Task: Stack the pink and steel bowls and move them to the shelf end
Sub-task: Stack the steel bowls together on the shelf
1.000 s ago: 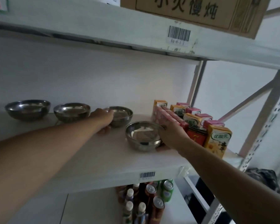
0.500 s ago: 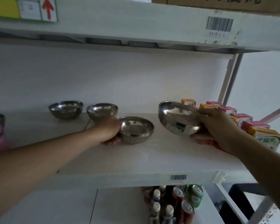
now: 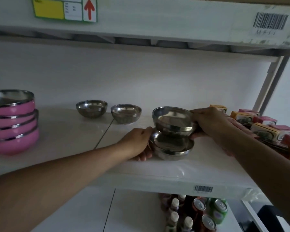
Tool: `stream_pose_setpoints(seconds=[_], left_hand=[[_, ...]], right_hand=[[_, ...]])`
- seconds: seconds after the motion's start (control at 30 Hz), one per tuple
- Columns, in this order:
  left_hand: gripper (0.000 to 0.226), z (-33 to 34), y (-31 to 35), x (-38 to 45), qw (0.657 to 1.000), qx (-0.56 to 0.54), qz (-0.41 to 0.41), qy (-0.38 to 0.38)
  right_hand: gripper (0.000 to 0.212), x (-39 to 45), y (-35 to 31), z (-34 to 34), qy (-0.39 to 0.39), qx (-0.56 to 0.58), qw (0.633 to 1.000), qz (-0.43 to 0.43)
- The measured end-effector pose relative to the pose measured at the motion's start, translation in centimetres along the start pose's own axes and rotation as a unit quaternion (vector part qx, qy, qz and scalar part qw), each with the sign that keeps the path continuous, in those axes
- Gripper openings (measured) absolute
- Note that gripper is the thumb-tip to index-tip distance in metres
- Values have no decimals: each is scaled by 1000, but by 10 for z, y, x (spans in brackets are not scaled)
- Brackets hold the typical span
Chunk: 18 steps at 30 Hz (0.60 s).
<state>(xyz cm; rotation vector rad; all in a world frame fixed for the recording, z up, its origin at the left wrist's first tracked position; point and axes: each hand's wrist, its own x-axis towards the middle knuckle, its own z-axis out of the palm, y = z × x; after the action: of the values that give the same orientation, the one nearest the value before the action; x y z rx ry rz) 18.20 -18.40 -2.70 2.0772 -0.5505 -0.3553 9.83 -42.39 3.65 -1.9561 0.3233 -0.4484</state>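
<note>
My right hand (image 3: 209,122) grips a steel bowl (image 3: 173,120) by its right rim and holds it tilted just above a second steel bowl (image 3: 172,147). That lower bowl sits on the white shelf (image 3: 70,141), and my left hand (image 3: 137,143) grips its left side. Two more steel bowls (image 3: 91,108) (image 3: 126,113) stand apart further back on the shelf. A stack of several pink bowls (image 3: 13,123) with steel rims stands at the shelf's left end.
Rows of drink cartons (image 3: 261,126) fill the shelf's right end, close behind my right wrist. The upper shelf (image 3: 157,22) hangs low overhead with a barcode label and an arrow sign. Bottles and cans (image 3: 199,213) stand on the level below.
My right hand has lifted its steel bowl off the shelf and carried it left, over the bowl my left hand holds. The view has swung left, bringing the pink stack into sight.
</note>
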Motion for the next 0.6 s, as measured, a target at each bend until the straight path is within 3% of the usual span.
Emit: stream_pose_setpoints(seconds=[0.13,0.47,0.6], left_hand=[[53,-6,-9,2,998,61,13,29],[42,-17,-18,8,997,19,-21,71],[45,-14,-17,4,995,37,-13,92]], right_hand=[[31,0,10,5,10,-34,999,9],[32,-3,16,19,49,-186,981,-37],[31,-6,27,27,35,-186,981,-46]])
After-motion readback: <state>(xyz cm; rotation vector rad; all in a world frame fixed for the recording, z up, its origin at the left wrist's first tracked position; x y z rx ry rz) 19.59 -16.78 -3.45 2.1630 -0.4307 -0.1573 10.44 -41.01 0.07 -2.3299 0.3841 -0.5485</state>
